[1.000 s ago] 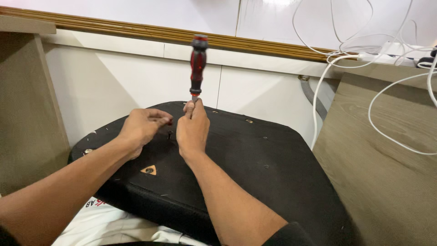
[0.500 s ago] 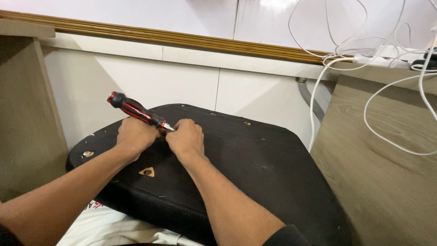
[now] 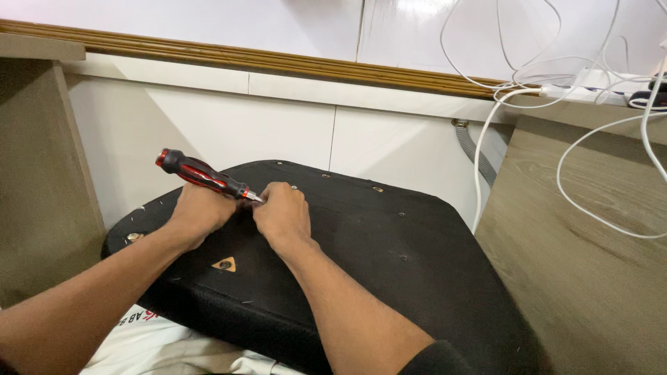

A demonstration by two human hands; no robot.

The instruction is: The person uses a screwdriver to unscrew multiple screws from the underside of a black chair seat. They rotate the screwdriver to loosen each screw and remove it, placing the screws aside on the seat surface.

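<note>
Screwdriver [image 3: 203, 174], red-and-black handle, tilted

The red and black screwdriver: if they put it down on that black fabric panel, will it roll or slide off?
The screwdriver has a rounded handle, so it would probably roll a little. The black panel looks cloth-covered and domed, so the fabric likely slows sliding, yet the curve may carry it toward an edge. Its ribbed grip likely resists slipping in the left hand.

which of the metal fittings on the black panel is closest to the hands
The small silver screw head on the black fabric-covered panel, just beyond the right hand. The triangular brass fitting and the round silver bolt lie farther off.
</note>
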